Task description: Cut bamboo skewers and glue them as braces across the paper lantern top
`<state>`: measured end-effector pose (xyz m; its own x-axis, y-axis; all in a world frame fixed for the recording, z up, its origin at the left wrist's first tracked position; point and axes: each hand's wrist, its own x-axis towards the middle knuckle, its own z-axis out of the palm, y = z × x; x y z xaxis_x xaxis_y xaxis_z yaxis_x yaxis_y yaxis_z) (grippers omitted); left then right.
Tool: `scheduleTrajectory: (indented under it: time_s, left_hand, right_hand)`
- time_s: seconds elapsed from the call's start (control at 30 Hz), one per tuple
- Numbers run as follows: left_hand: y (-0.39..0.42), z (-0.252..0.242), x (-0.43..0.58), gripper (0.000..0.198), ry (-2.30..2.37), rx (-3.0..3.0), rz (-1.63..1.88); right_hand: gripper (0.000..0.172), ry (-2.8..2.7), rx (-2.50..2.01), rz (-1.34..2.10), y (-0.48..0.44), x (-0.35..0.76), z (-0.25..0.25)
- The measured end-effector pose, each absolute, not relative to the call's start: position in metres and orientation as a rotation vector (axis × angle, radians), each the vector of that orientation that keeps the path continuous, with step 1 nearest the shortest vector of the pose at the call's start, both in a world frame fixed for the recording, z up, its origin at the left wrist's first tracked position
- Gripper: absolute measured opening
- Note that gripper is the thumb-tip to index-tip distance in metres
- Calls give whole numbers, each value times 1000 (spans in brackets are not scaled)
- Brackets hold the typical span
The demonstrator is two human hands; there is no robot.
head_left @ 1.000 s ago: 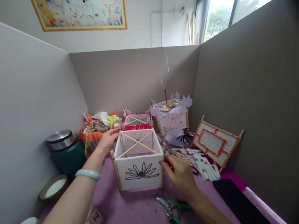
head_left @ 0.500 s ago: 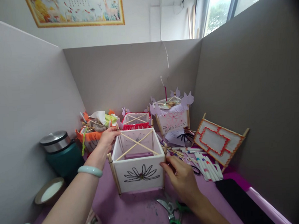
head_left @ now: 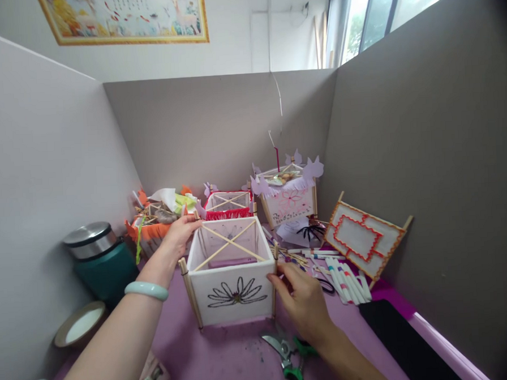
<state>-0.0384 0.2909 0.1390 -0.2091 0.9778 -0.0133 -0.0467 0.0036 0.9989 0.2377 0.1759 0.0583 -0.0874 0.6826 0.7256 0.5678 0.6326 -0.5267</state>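
Note:
A white box-shaped lantern (head_left: 220,313) stands upright on the purple tabletop, with wooden sticks at its corners and two thin sticks crossed over its open top. A black flower with long petals is drawn on its front panel. At the back left corner, the fingers of my left hand (head_left: 183,234) are closed on the lantern's corner post. My right hand (head_left: 304,301) pinches the front right post between thumb and fingers. Just in front of the lantern and below my right hand lie green-handled pruning shears (head_left: 284,347), with their blades apart.
Behind stand a red-fringed lantern (head_left: 229,214) and a taller purple-trimmed lantern (head_left: 290,206). Markers (head_left: 347,281), a decorated panel (head_left: 360,238) and a black slab (head_left: 408,340) lie right. A teal flask (head_left: 102,271) and tape roll (head_left: 80,325) are left. Grey partitions enclose the table.
The whole view has shifted slightly, so everything sits a little further left. Both hands keep their hold on the lantern, which has not visibly moved on the table.

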Motion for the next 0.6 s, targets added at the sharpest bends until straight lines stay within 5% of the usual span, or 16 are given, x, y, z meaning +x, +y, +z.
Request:
scheduleTrajectory:
  time_s: [0.6]
  left_hand:
    - [275, 149, -46, 9, 1489, 1179, 1438]
  right_hand:
    - [16, -1739, -1125, 136, 192, 242, 63]
